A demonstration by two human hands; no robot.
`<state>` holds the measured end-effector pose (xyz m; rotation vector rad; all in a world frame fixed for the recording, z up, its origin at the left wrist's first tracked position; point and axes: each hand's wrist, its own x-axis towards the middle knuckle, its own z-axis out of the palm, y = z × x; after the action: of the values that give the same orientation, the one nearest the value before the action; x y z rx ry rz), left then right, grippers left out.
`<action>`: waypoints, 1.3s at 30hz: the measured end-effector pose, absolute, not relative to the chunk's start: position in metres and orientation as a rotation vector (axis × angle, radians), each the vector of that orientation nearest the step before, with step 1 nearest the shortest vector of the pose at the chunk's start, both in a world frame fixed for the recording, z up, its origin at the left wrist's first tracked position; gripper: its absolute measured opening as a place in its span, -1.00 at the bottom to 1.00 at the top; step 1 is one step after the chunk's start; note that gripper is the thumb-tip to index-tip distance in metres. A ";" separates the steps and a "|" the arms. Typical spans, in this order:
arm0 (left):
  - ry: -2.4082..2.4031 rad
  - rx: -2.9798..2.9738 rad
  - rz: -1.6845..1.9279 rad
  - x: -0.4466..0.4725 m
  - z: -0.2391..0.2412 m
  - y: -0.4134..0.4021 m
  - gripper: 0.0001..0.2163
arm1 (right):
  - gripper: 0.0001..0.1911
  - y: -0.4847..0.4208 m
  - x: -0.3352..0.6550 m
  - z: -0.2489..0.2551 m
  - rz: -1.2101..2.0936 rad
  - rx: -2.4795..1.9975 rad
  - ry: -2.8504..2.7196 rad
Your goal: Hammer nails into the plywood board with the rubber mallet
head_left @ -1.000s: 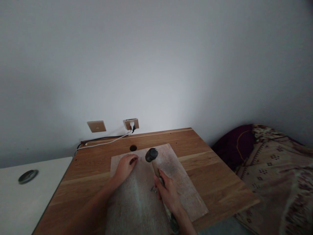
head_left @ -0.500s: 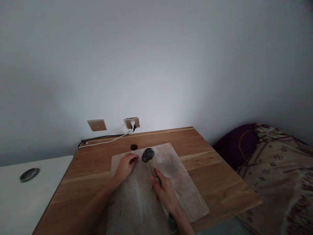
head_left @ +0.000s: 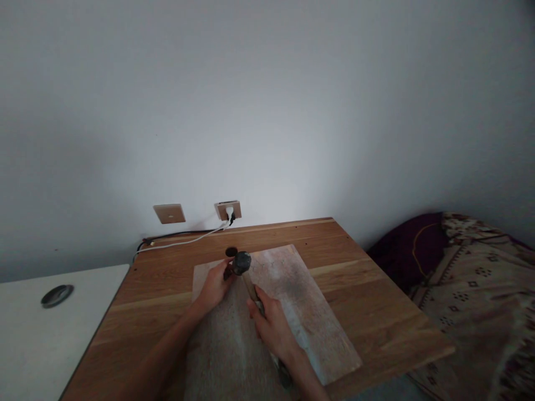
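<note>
A mallet (head_left: 242,263) with a black head and a pale wooden handle is in the grip of my right hand (head_left: 273,324), fingers wrapped around the handle. Its head hangs right beside the fingertips of my left hand (head_left: 216,285) and partly covers them. Those left fingers are curled in a pinch near the far edge of a worn, stained board (head_left: 320,328); what they hold, if anything, is hidden. Beneath both hands the board lies flat. The handle's dark end sticks out below my right hand.
The board rests on a wooden table (head_left: 368,301) against a white wall. A socket (head_left: 228,210) with plugs feeds cables along the back edge. A white tabletop (head_left: 25,345) adjoins at left, with a dark oval piece (head_left: 57,296). Patterned fabric (head_left: 472,301) lies at right.
My right hand has moved left with the mallet, bringing its head from a gap to the right up against my left fingertips in view. The left hand stays near the board's far edge.
</note>
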<state>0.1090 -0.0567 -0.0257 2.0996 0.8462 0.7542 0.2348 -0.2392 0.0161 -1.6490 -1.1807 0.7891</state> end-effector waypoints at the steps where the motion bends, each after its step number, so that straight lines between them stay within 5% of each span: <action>1: 0.851 2.096 0.753 0.109 -0.025 -0.057 -0.66 | -0.67 -0.239 0.235 0.016 0.789 -1.659 -1.189; 27: 0.925 2.384 0.831 0.106 -0.019 -0.073 -0.62 | -0.55 -0.249 0.243 0.012 0.748 -1.681 -1.150; 31: 0.459 2.810 0.649 0.106 -0.002 -0.107 -0.59 | -0.47 -0.264 0.261 0.006 0.776 -1.690 -0.939; 39: -0.269 3.221 0.442 0.111 0.010 -0.148 -0.92 | -0.48 -0.279 0.283 0.005 0.683 -1.638 -0.748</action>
<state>0.1114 -0.1483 0.0102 3.2207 -0.2690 0.4419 0.2826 -0.2785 0.0046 -1.6385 -0.7479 0.6825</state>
